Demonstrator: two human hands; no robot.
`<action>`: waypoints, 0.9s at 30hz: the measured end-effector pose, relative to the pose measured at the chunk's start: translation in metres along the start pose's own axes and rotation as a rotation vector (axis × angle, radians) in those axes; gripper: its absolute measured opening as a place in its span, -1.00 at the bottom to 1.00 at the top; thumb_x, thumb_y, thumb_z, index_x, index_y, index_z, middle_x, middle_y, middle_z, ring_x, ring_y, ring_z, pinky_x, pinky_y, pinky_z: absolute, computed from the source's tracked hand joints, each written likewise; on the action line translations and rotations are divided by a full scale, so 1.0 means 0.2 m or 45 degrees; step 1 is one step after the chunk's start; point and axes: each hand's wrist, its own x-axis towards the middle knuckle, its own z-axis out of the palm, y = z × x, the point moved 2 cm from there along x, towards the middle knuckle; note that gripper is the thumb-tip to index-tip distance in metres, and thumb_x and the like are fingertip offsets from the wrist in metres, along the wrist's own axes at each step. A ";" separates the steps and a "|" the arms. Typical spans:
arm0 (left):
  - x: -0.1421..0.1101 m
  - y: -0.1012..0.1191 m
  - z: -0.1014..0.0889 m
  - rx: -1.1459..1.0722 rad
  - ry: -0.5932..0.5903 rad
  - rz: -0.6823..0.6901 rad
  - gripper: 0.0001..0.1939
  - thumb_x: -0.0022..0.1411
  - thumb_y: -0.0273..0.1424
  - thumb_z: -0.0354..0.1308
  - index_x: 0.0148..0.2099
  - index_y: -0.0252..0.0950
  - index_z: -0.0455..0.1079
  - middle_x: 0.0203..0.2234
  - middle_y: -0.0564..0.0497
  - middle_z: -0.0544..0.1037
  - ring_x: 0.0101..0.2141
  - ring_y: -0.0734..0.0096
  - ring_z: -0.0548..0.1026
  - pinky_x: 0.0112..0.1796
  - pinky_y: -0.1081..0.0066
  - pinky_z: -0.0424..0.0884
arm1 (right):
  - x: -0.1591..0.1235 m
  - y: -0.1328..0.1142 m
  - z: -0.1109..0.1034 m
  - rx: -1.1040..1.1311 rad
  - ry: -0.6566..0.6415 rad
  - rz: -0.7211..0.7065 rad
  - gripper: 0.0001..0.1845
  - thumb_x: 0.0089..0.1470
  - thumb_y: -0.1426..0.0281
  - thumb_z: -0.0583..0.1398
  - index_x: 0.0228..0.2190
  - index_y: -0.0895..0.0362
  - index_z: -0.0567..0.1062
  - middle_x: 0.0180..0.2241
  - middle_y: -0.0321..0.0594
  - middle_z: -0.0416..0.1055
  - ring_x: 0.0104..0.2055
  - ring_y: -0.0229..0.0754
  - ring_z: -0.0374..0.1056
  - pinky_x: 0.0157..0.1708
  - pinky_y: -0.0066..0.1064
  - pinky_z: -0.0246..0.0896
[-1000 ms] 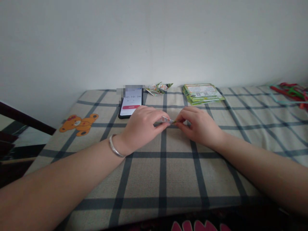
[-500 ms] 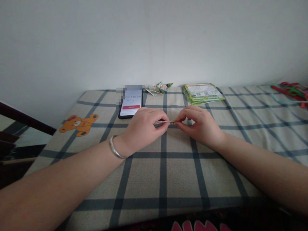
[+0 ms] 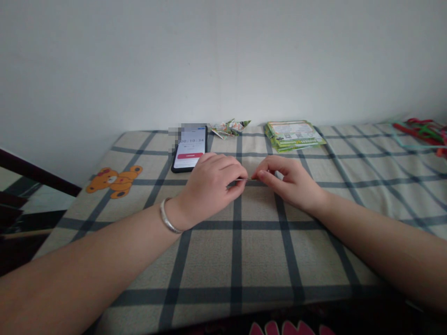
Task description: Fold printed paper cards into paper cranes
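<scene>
Edge-on to me, a thin piece of paper (image 3: pixel 248 179) spans the small gap between my hands above the checked cloth. My left hand (image 3: pixel 215 184), with a silver bangle on its wrist, pinches one end between thumb and fingers. At the other end, my right hand (image 3: pixel 289 181) is closed on the paper with thumb and forefinger. Most of the paper's surface is hidden. Behind the hands lie a folded printed paper shape (image 3: pixel 230 129) with pointed tips and a stack of green-and-white printed leaflets (image 3: pixel 295 135).
A phone (image 3: pixel 190 149) showing a timer lies just beyond my left hand. A checked cloth (image 3: pixel 209 260) covers the table, which meets a pale wall (image 3: pixel 223 60). A bear picture (image 3: pixel 114 181) is at the left, and red and green items (image 3: pixel 424 132) at the far right.
My right thumb has shifted up along the paper's edge, and my left fingers have moved slightly. Both hands still hold the paper in about the same place.
</scene>
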 end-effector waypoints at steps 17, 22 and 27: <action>0.00 0.01 0.00 0.000 0.028 -0.011 -0.89 0.25 -0.47 0.13 -0.36 -0.27 0.41 -0.41 0.08 0.55 -0.29 0.35 0.48 -0.20 0.30 0.26 | 0.01 0.03 0.02 0.139 -0.022 0.099 -0.94 0.04 0.40 0.23 -0.43 0.13 0.51 -0.46 -0.30 0.45 -0.40 -0.29 0.29 -0.36 -0.41 0.18; 0.00 0.01 0.00 -0.025 0.043 -0.011 -0.88 0.25 -0.46 0.13 -0.37 -0.27 0.40 -0.42 0.08 0.55 -0.31 0.35 0.48 -0.21 0.30 0.26 | 0.01 0.04 0.03 0.099 -0.003 0.010 -0.98 0.01 0.47 0.23 -0.44 0.12 0.48 -0.45 -0.31 0.44 -0.40 -0.29 0.30 -0.36 -0.42 0.18; 0.00 0.01 0.00 -0.079 0.019 0.030 -0.89 0.24 -0.49 0.13 -0.36 -0.27 0.39 -0.41 0.09 0.55 -0.32 0.39 0.47 -0.21 0.31 0.24 | 0.00 0.02 0.02 -0.034 0.020 -0.168 -0.91 -0.02 0.54 0.20 -0.45 0.11 0.42 -0.45 -0.31 0.43 -0.37 -0.27 0.31 -0.32 -0.40 0.20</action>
